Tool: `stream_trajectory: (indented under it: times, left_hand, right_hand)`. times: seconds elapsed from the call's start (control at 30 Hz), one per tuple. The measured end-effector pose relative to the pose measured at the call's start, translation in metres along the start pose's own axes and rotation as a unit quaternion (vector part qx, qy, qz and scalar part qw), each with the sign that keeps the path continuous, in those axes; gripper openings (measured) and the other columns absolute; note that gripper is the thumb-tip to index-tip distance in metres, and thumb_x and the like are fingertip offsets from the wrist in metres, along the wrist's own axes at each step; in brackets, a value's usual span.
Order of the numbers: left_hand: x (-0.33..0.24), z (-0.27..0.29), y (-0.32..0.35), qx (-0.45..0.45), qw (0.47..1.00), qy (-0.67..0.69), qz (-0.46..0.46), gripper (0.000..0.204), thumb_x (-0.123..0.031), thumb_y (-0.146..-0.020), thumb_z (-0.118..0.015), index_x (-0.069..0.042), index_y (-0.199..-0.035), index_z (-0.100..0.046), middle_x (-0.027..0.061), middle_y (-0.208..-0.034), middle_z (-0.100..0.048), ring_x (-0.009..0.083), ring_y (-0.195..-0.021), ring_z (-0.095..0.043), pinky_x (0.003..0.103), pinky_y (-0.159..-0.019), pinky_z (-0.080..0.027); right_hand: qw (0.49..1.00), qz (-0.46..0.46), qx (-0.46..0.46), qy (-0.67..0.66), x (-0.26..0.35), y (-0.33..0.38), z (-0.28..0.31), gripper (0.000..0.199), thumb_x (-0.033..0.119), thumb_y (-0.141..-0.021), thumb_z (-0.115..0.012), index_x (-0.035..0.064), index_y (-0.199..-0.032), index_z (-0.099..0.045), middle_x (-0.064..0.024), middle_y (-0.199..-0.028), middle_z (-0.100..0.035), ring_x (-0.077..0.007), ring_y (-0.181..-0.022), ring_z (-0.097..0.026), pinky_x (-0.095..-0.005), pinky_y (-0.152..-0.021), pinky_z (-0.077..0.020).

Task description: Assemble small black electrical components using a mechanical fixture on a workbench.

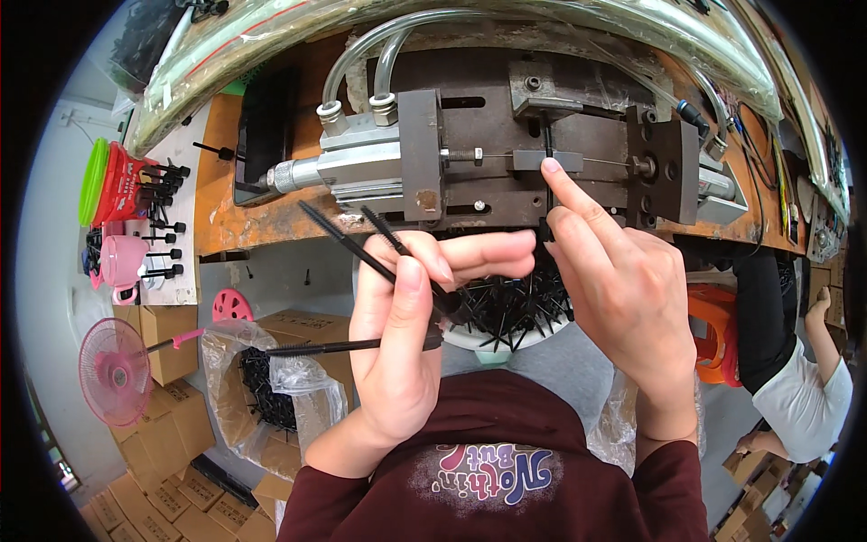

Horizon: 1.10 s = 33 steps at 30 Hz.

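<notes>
My left hand [397,334] is closed around several black mascara wands [348,239]; their bristled ends fan out to the left, and its other fingers point right. My right hand [623,280] has its index fingertip on a small grey block [531,161] in the middle of a metal clamping fixture [488,126]. The remaining right fingers curl at the near end of another black mascara wand [547,135], which lies across the fixture under the block. My fingers partly hide that wand. Below both hands, a white tub [542,336] holds a heap of black wands [506,312].
Clear hoses [361,45] rise from a silver air cylinder [361,167] on the wooden bench [221,203]. At left stand a pink cup [124,259], a pink fan [113,370] and a plastic-lined box [226,361]. An orange stool [713,334] and another person [799,406] are at right.
</notes>
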<state>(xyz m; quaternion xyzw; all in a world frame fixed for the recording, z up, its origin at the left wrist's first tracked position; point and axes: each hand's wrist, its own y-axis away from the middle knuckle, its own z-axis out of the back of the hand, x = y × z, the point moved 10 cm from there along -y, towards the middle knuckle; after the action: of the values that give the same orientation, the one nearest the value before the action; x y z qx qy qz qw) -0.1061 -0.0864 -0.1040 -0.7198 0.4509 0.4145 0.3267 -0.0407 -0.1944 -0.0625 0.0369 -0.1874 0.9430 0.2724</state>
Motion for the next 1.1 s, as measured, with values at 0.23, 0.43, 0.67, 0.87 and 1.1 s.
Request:
stream_trajectory:
  times: [0.23,0.43,0.67,0.87,1.1]
  left_hand:
    - [0.015,-0.015,0.0,0.041,0.993,0.092,0.06,0.016,-0.024,-0.104,-0.032,-0.01,-0.102,-0.04,0.0355,-0.129,-0.051,0.0407,-0.124,-0.052,0.048,-0.108,-0.035]
    - [0.029,-0.02,0.005,0.056,0.991,0.056,0.11,0.033,-0.021,-0.103,-0.035,-0.002,-0.129,-0.041,0.0312,-0.134,-0.049,0.0278,-0.113,-0.058,0.04,-0.101,-0.042]
    - [0.021,-0.009,0.006,0.059,0.992,0.027,0.107,0.027,-0.017,-0.104,-0.041,-0.002,-0.126,-0.042,0.0068,-0.085,-0.06,0.0025,-0.059,-0.038,0.018,-0.053,-0.032]
    - [0.022,-0.014,0.007,0.061,0.982,0.112,0.137,0.03,-0.032,-0.105,-0.037,-0.004,-0.117,-0.042,0.0054,-0.08,-0.053,0.005,-0.055,-0.035,0.019,-0.047,-0.028]
    - [0.015,-0.012,-0.001,0.064,0.995,0.004,0.071,0.029,-0.028,-0.105,-0.031,-0.005,-0.116,-0.043,0.0267,-0.115,-0.06,0.0237,-0.088,-0.062,0.032,-0.081,-0.046]
  right_hand:
    - [0.97,0.116,-0.1,-0.189,0.036,0.018,0.029,0.028,0.005,-0.067,-0.074,-0.0011,-0.093,-0.066,-0.0152,-0.097,-0.066,-0.0217,-0.071,-0.066,-0.0298,-0.057,-0.0535]
    - [0.96,0.073,-0.119,-0.242,0.019,0.026,0.035,0.029,0.002,-0.065,-0.075,-0.002,-0.093,-0.068,-0.0151,-0.094,-0.064,-0.0238,-0.073,-0.066,-0.0305,-0.061,-0.0551]
    - [0.981,-0.028,-0.109,-0.156,-0.012,0.016,0.008,0.028,-0.004,-0.067,-0.075,-0.0005,-0.093,-0.063,-0.0164,-0.116,-0.066,-0.0281,-0.088,-0.067,-0.0327,-0.076,-0.0547]
    - [0.997,-0.031,-0.05,-0.047,-0.007,0.003,0.001,0.019,0.003,-0.073,-0.073,0.0023,-0.089,-0.063,-0.0095,-0.115,-0.068,-0.0249,-0.074,-0.067,-0.0315,-0.063,-0.0525]
    - [0.996,-0.023,-0.059,-0.06,-0.005,0.0,0.006,0.023,0.005,-0.071,-0.076,0.0029,-0.091,-0.065,-0.0097,-0.108,-0.069,-0.0233,-0.072,-0.067,-0.0313,-0.061,-0.0529]
